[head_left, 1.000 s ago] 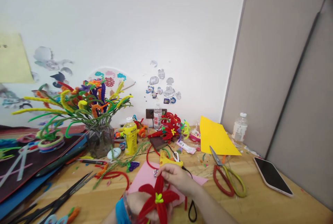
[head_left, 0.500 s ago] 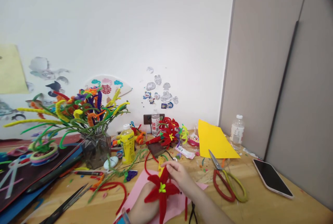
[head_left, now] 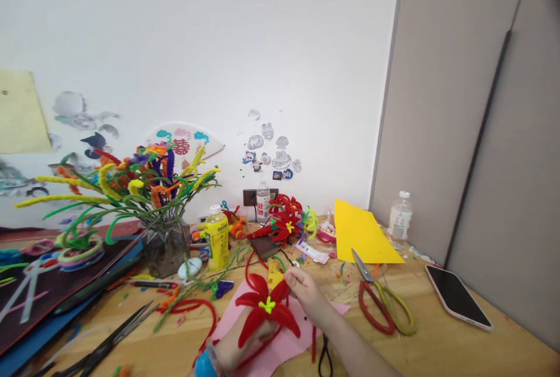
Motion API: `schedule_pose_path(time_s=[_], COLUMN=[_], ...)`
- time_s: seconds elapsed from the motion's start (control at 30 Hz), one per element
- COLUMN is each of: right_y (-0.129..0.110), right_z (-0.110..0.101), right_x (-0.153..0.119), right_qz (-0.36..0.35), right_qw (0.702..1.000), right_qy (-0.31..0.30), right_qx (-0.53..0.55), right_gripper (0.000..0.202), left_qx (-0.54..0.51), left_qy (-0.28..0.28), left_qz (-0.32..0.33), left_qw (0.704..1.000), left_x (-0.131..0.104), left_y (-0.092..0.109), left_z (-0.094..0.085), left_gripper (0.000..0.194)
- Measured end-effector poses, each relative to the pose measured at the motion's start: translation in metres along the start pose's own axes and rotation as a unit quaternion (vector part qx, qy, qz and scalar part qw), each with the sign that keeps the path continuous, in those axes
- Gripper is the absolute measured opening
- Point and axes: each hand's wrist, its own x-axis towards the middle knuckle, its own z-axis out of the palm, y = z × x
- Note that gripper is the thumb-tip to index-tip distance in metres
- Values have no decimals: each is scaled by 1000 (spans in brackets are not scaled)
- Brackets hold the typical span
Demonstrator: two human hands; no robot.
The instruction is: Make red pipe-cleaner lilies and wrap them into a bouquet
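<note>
A red pipe-cleaner flower (head_left: 262,313) with a yellow centre faces me over a sheet of pink paper (head_left: 301,353). Behind it my left hand (head_left: 238,339), with a blue band at the wrist, holds the flower from below; the petals cover most of its fingers. My right hand (head_left: 306,292) is closed in a pinch at the tip of the upper right petal. A thin red pipe cleaner (head_left: 287,298) hangs just under those fingertips. Past the hands lies a small yellow piece (head_left: 275,275), partly hidden.
Red-and-yellow-handled scissors (head_left: 376,301), a phone (head_left: 458,295) and yellow paper (head_left: 365,231) lie to the right. Black scissors (head_left: 109,342), a yellow bottle (head_left: 217,237) and a glass vase (head_left: 164,245) of pipe-cleaner stems stand or lie left. Red flowers (head_left: 286,219) lie behind.
The flower has turned in my left hand, its petals now pointing differently. My right hand has shifted slightly right, still at a petal tip. The view has moved a little.
</note>
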Motion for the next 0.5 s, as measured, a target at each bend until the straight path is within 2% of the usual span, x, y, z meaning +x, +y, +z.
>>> schedule_pose_path(time_s=[0.2, 0.4, 0.5], right_y=[11, 17, 20], right_z=[-10, -4, -3], right_x=[11, 13, 16], right_qz=[12, 26, 38], right_qw=[995, 989, 980], right_qy=[98, 135, 150], right_qx=[15, -50, -128], right_gripper=[47, 49, 51], left_qx=[-25, -68, -143], left_qy=[62, 58, 139], left_qz=[7, -22, -43], left_qw=[998, 996, 979], left_x=[15, 18, 18], left_y=[-5, -7, -10], left_z=[-3, 2, 1], left_gripper=[35, 38, 37])
